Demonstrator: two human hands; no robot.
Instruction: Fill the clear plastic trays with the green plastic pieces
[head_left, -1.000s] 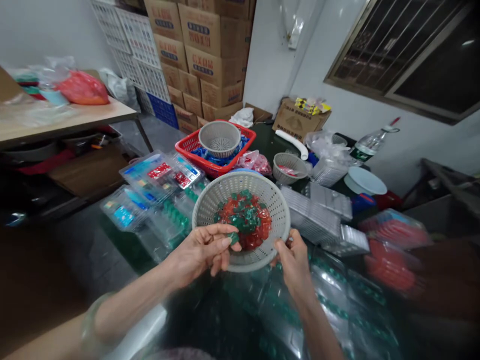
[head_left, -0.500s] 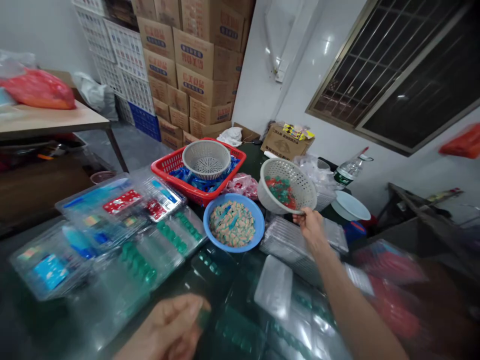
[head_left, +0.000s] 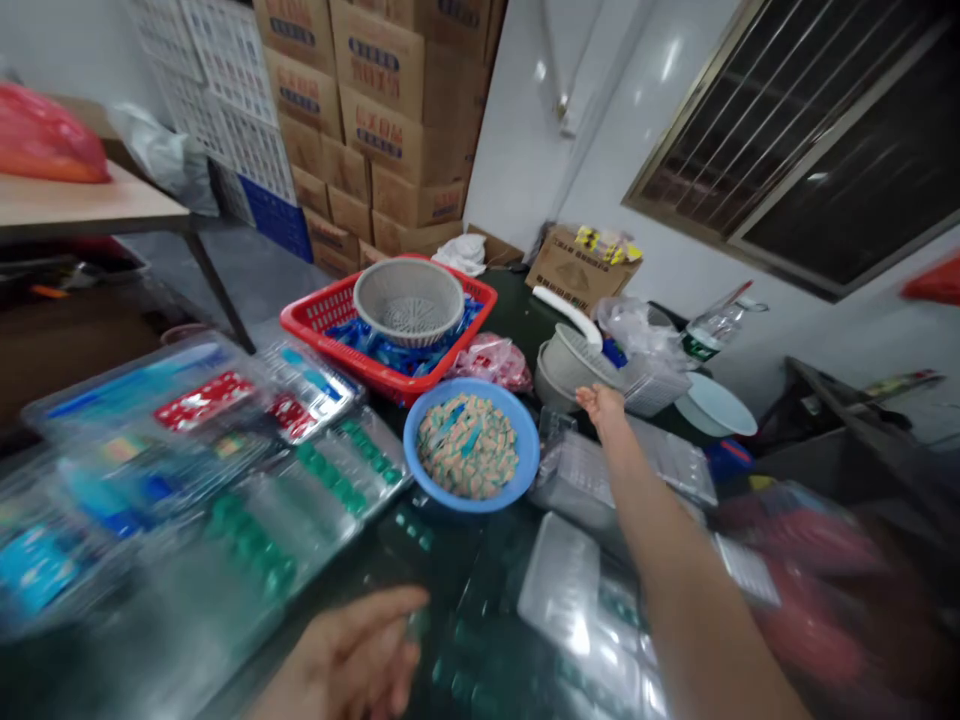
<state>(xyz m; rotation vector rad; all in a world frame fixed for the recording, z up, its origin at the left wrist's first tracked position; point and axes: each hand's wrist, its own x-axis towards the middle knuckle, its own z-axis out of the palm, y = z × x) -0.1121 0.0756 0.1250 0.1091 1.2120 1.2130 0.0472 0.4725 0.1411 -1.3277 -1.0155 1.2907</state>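
Low in the view, my left hand [head_left: 352,650] pinches a small green piece [head_left: 417,622], blurred at the fingertips. My right hand [head_left: 602,402] reaches forward, its fingers loosely apart at the near edge of a grey basket [head_left: 574,365]. This basket appears stacked with another grey container; its contents are hidden. Between my hands and farther forward stands a blue bowl [head_left: 412,440] of small wrapped pieces [head_left: 472,455], with a few blue strips on top. Clear trays [head_left: 285,500] with rows of green pieces lie on the left. More clear trays [head_left: 559,580] lie at the right.
A red basket [head_left: 300,318] of blue packets holds a grey colander [head_left: 409,300]. Beside it lies a pink bag [head_left: 491,362]. Farther right are a cardboard box [head_left: 562,270], a bottle [head_left: 712,335] and a pale basin [head_left: 716,405]. Cartons [head_left: 382,130] are stacked behind.
The raised grey basket showing red and green pieces has gone down, hiding those pieces. My right hand has loosened from its rim. My left hand keeps the green piece; the view has shifted.
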